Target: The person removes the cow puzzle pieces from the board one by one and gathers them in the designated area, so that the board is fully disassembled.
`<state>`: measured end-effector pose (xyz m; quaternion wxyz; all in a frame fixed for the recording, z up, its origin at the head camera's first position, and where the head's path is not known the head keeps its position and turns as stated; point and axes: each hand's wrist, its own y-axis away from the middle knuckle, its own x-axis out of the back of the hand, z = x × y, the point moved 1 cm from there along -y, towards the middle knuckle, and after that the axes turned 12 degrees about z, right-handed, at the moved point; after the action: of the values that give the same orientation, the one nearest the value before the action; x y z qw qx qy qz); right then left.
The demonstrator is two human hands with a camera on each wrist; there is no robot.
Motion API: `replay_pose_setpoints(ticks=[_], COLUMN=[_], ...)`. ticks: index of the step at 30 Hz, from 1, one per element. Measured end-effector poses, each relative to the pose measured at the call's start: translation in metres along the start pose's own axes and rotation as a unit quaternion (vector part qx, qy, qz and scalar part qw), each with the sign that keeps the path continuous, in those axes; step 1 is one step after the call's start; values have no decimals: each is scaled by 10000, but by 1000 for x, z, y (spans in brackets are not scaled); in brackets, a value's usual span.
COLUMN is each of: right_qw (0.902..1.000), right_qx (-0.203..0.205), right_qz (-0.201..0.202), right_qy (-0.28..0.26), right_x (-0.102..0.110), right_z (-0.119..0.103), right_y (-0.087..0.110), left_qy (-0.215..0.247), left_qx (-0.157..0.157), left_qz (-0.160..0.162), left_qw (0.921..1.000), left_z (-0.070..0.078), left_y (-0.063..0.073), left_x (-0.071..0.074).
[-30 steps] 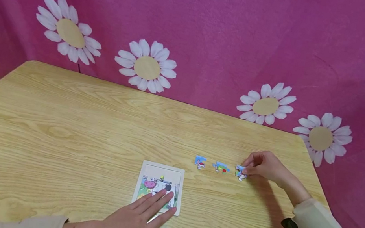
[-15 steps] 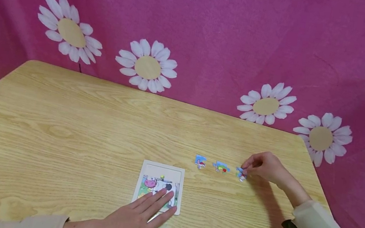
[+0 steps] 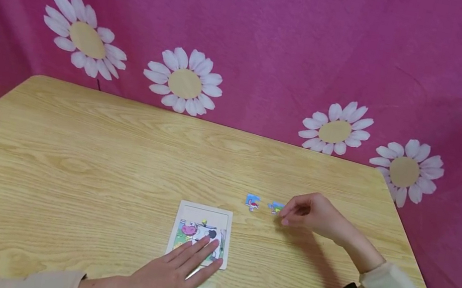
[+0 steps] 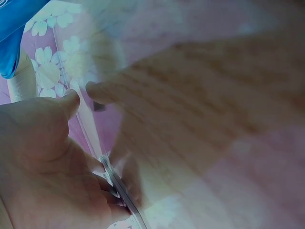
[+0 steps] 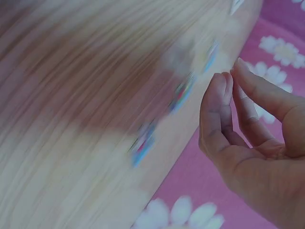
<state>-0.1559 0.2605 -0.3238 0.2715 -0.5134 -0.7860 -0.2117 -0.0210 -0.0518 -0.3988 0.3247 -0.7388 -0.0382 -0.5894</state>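
My left hand (image 3: 167, 275) lies with straight fingers across the cow picture of a framed jigsaw puzzle (image 3: 206, 208), covering its lower part. In the left wrist view a thin edge (image 4: 121, 191) runs by the fingers. My right hand (image 3: 317, 215), thumb and fingertips brought together, is close by the middle puzzle piece (image 3: 275, 207), partly overlapping it. Nothing shows between the fingertips in the right wrist view. A left puzzle piece (image 3: 252, 202) lies on the table. A third puzzle piece (image 5: 141, 143) shows in the right wrist view but is hidden behind the hand in the head view.
The pieces lie in a row on the wood-grain table (image 3: 97, 158), right of and beyond the puzzle frame. Behind the table hangs a magenta cloth (image 3: 267, 59) with white daisies. A blue thing (image 4: 14, 28) shows at the left wrist view's corner.
My right hand turns the rightmost puzzle piece slightly, then lets go and moves left to the middle piece. The left hand stays on the puzzle.
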Motion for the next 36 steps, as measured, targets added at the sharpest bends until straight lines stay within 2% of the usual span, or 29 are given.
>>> replay_pose_setpoints(ticks=[3, 10, 17, 22, 26, 36], right_qw=[9994, 9935, 9889, 9870, 9868, 9884], right_qx=[141, 135, 199, 169, 118, 171], right_qz=[-227, -694, -926, -1133, -1210, -1212], right_qy=[-221, -891, -1141, -1127, -1066, -897], right_x=[-16, -53, -85, -105, -117, -123], right_z=[-12, -30, -51, -63, -68, -72], right_y=[-4, -17, -34, -45, -50, -55], left_qy=[82, 24, 196, 24, -66, -132], left_qx=[20, -11, 76, -20, -131, -132], left_qz=[-30, 92, -95, 189, 415, 447], left_qw=[10000, 10000, 9997, 9998, 9990, 9988], left_z=[-1, -1, -1, -1, -1, -2], left_y=[0, 0, 1, 1, 1, 1], left_x=[0, 1, 1, -1, -2, 0])
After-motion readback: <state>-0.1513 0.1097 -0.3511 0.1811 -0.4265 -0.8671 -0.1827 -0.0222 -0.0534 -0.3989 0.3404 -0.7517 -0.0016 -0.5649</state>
